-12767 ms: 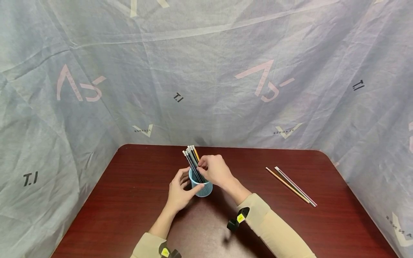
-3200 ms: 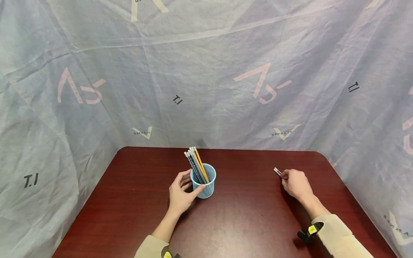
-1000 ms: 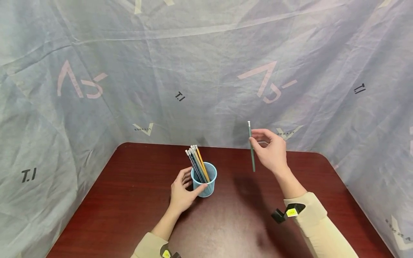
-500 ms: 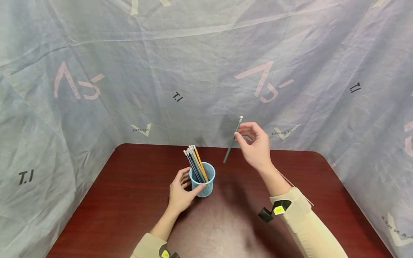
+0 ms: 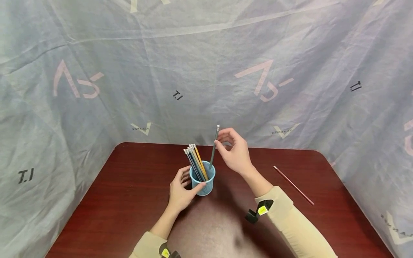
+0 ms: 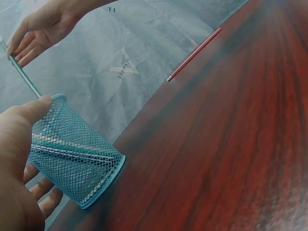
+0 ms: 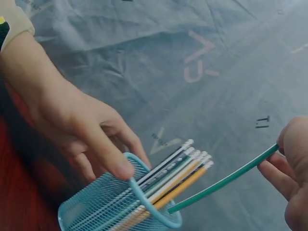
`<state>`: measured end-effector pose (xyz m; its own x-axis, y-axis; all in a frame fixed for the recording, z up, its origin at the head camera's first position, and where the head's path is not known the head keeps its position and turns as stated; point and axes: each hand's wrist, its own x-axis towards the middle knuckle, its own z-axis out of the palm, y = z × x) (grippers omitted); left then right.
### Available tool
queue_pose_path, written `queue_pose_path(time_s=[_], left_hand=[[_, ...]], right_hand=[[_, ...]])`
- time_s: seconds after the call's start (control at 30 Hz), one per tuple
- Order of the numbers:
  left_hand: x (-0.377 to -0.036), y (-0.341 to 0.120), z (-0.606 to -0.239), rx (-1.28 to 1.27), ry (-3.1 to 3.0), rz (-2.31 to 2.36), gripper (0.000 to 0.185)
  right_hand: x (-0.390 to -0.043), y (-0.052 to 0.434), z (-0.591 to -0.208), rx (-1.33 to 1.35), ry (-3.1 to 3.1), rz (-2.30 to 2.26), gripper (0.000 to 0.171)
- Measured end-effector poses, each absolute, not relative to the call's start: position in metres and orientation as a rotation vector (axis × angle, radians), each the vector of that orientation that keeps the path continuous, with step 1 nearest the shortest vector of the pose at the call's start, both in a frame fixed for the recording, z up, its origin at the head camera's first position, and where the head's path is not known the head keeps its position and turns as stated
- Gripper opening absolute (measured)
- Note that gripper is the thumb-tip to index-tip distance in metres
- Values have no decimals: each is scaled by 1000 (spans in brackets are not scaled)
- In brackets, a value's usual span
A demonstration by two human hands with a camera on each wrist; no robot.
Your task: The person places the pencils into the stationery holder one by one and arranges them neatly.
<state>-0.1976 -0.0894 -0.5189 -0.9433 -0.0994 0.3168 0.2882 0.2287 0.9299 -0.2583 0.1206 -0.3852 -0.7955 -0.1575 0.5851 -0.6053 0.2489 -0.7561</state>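
Nearest the person, the left hand [image 5: 180, 191] curls round the blue mesh cup [image 5: 201, 181], thumb laid on the rim and fingers wrapped about the far wall, so the cup stands upright on the dark red table [image 5: 129, 200]. Inside the cup stands a bundle of pencils [image 5: 194, 161], leaning up and to the left against the rim, their white eraser ends uppermost; dark, pale and yellow shafts show among them in the right wrist view.

Just beyond the cup, the right hand [image 5: 235, 154] pinches a green pencil [image 5: 213, 148] between thumb and fingertips, near its upper end. This pencil is slim, with a white eraser at the top. Its long axis runs nearly upright, tilted a little to the right at the top, the lower end pointing down into the mouth of the cup. That tip appears to be just inside the rim, though the point itself is hard to make out.

Farther right, well apart from the cup, a red pencil [image 5: 293, 185] lies flat on the table, slanting from upper left to lower right. Behind the table hangs a grey printed cloth [image 5: 206, 71].
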Motion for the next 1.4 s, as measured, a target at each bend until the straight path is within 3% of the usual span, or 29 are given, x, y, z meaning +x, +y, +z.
queue_pose_path(time_s=[0.5,1.4], left_hand=[[-197,-87,-518,-194,-2193,-1759,74],[-193,-88,-516,-207,-2204,-1762,73]], right_hand=[[-264,96,-415,814,-2312,1269,18],[-263,76,-438,767,-2469,1019,13]])
